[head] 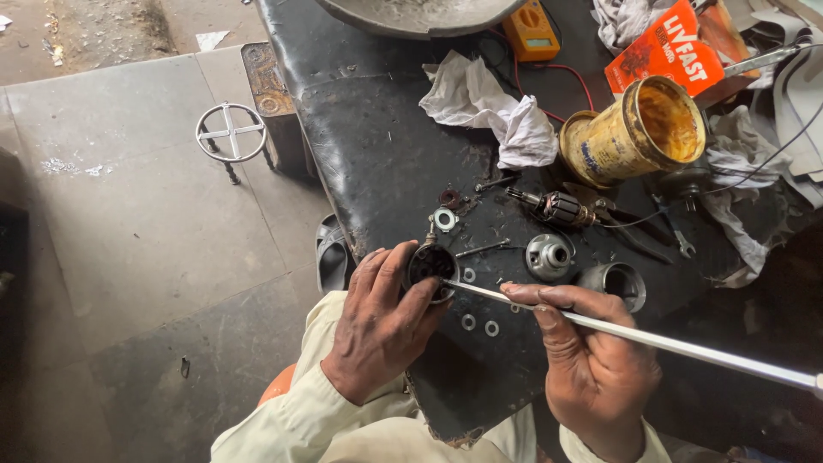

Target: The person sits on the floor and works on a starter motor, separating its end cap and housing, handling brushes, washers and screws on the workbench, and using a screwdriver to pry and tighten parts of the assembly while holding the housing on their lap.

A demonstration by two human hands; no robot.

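Round dark motor part (431, 264) is gripped by the left hand (377, 330), while the right hand (591, 360), just beside, pinches a long metal rod (651, 340) whose tip touches it.

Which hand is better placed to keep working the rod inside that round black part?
The right hand, probably. It already grips the long metal rod, whose tip sits at the opening of the round black part. The left hand is wrapped around that part, steadying it on the black bench.
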